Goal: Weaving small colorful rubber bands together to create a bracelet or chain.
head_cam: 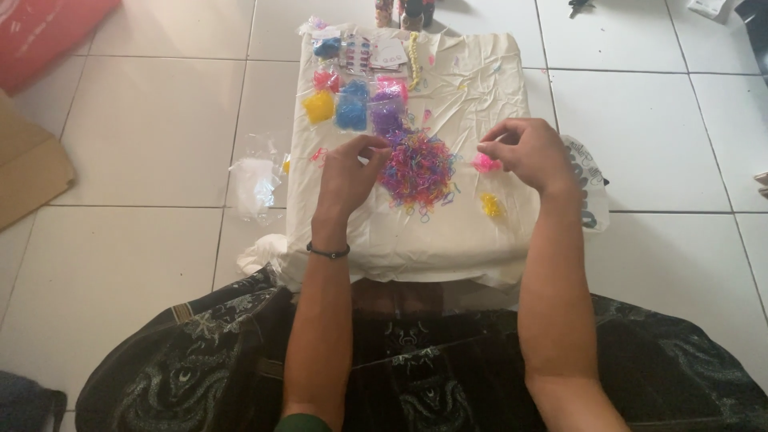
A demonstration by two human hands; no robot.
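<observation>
A heap of mixed-colour small rubber bands (418, 170) lies in the middle of a cream cloth (480, 80) over a low table. My left hand (349, 172) hovers at the heap's left edge, fingertips pinched together near the bands. My right hand (528, 152) is right of the heap, fingers curled and pinched just above a small pink pile of bands (485, 164). A small yellow pile (491, 206) sits below it. Whether either hand pinches a band is too small to tell.
Small bags of sorted bands lie at the cloth's far left: yellow (319, 106), blue (351, 110), purple (387, 116), pink (326, 80). Empty clear plastic bags (254, 180) lie on the white tile floor to the left. A cardboard piece (28, 164) is far left.
</observation>
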